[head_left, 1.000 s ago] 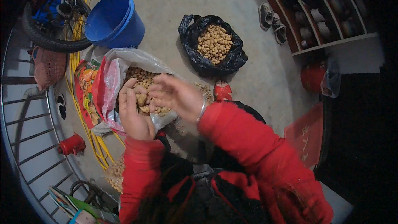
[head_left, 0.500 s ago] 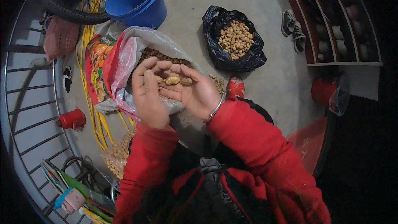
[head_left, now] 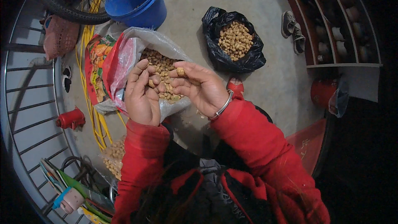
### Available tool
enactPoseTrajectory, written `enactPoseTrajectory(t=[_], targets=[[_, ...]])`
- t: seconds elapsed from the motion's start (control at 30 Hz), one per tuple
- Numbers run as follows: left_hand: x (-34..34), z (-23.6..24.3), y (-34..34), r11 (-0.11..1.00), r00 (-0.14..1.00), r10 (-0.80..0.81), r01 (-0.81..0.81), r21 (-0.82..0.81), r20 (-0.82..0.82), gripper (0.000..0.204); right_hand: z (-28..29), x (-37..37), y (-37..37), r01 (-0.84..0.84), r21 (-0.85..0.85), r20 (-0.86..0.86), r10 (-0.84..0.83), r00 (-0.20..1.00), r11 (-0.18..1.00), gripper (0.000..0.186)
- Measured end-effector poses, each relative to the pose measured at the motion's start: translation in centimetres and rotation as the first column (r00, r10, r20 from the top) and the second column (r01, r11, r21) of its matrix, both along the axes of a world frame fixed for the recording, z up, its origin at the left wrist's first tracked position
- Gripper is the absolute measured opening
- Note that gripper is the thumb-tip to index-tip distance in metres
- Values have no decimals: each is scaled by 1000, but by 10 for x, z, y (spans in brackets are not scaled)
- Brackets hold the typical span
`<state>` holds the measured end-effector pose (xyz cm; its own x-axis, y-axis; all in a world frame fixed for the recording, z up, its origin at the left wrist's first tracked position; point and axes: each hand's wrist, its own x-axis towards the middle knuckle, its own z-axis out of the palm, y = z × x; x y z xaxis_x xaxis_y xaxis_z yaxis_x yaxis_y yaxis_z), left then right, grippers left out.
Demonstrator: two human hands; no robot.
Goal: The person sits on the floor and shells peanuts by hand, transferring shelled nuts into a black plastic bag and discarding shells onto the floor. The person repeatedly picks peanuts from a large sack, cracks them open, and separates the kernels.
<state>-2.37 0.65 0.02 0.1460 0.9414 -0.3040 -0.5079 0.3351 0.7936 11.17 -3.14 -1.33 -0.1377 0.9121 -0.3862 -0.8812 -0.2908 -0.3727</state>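
Observation:
Over the mouth of a woven sack [head_left: 108, 74] of unshelled peanuts [head_left: 159, 63], my two hands are held a short way apart. My left hand [head_left: 141, 99] is curled, palm up, with a small peanut [head_left: 151, 84] at its fingers. My right hand [head_left: 203, 89] pinches another peanut [head_left: 180, 71] between thumb and fingers; something pale also shows deeper in its palm, partly hidden. Beyond the right hand, a black plastic bag [head_left: 213, 52] stands on the floor, holding more unshelled peanuts [head_left: 236, 40].
Behind the sack stands a blue bucket [head_left: 143, 10], beside a bicycle wheel [head_left: 70, 14] and yellow cable [head_left: 89, 79]. A clear bag of peanuts [head_left: 114, 157] lies near my left forearm. Shoes [head_left: 293, 31] and a shoe rack [head_left: 344, 64] are at the right. A metal railing [head_left: 31, 87] runs along the left.
My hands have moved apart from being cupped together. The row of peanuts across them is gone from view; each hand now has a peanut at its fingers, and more of the sack's contents shows.

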Motion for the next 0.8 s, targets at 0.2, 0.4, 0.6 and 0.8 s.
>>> enactPoseTrajectory(t=[0.2, 0.4, 0.6, 0.8], targets=[[7, 1, -5, 993, 974, -115, 119, 8, -194, 20, -1, 7, -1, -27, 4, -67, 27, 997, 1000, 22], [10, 0, -10, 934, 859, -258, 339, 114, -442, 18, 13, 1, 1, 2, -99, 34, 1, 999, 995, 15], [6, 2, -9, 943, 829, -248, 325, 72, -502, 14, 19, 5, 0, -98, -66, 72, 103, 992, 993, 16], [7, 3, -8, 820, 713, 91, 342, 458, -695, 10, 15, 4, 1, -105, -13, 51, 106, 993, 994, 20]])
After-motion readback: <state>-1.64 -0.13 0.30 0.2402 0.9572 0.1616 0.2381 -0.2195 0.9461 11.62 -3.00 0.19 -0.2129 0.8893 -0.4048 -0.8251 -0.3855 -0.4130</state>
